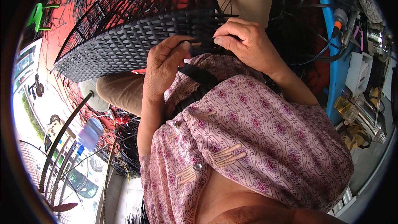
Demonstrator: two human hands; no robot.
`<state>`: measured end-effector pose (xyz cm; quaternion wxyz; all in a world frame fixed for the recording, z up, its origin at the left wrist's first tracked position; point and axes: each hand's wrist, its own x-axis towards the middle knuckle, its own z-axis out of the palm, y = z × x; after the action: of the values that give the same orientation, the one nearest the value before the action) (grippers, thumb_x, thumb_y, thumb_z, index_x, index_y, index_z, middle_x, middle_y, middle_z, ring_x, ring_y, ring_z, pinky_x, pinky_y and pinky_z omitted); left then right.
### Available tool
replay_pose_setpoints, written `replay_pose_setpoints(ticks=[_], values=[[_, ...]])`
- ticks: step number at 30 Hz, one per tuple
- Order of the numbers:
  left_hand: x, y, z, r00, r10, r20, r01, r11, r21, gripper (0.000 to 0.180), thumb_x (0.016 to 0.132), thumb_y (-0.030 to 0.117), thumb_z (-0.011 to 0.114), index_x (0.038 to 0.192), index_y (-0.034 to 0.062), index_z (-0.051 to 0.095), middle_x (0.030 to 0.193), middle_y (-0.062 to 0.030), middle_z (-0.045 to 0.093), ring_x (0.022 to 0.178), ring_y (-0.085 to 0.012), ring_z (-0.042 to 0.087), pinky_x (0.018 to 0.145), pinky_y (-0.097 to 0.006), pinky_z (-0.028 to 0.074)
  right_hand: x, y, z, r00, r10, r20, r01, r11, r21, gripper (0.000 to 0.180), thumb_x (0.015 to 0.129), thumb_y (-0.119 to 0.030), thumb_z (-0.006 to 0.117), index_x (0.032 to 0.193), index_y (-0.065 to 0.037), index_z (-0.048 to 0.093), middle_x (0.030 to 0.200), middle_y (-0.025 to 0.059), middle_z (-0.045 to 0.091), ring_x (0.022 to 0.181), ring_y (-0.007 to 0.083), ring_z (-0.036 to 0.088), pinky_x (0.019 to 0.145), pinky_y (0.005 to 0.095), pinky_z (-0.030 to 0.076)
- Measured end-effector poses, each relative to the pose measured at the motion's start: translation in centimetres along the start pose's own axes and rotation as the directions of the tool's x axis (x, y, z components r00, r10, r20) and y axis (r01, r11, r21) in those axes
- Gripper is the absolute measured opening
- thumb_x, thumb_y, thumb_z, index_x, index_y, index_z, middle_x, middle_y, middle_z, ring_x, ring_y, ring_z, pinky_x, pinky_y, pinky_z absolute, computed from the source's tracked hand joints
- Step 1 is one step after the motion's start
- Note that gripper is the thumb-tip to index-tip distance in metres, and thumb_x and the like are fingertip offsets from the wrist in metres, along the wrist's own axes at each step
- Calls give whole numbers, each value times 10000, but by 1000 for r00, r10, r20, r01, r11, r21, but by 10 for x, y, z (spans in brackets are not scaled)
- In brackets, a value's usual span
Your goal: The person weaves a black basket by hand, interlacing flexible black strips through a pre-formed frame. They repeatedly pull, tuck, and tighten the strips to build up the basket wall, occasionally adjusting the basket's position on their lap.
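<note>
Left hand pinches a dark strip right at the near edge of the woven black panel, which lies across the legs! Right hand, just beside, curls finger towards thumb; its hold, I can't tell.

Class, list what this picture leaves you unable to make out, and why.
Head view throughout:
Left hand: how much of the thin strip lies in its grip; fingers hide it.
Right hand: what its fingertips hold; curled fingers and darkness obscure it.
Left trouser leg: part is hidden by the woven panel.
Green plastic thing: too small to name.
</note>
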<state>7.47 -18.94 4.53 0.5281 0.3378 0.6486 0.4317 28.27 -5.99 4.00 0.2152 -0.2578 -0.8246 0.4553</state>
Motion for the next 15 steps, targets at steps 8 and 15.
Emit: replay_pose_setpoints(ticks=[8, 15], values=[[34, 36, -19, 985, 132, -114, -102, 967, 235, 218, 1015, 130, 595, 1116, 37, 764, 880, -7, 726, 744, -41, 603, 657, -212, 480, 15, 24, -36, 946, 177, -271, -152, 982, 113, 172, 960, -70, 713, 1128, -40, 735, 866, 39, 744, 735, 70, 667, 664, 222, 532], [108, 28, -34, 903, 420, 91, -417, 804, 423, 285, 971, 93, 625, 1241, 85, 716, 879, -62, 729, 789, -90, 642, 746, -255, 516, 45, 48, -46, 958, 221, -181, -233, 971, -47, 165, 947, -177, 719, 1015, -40, 779, 810, 65, 753, 710, 128, 694, 663, 275, 530]])
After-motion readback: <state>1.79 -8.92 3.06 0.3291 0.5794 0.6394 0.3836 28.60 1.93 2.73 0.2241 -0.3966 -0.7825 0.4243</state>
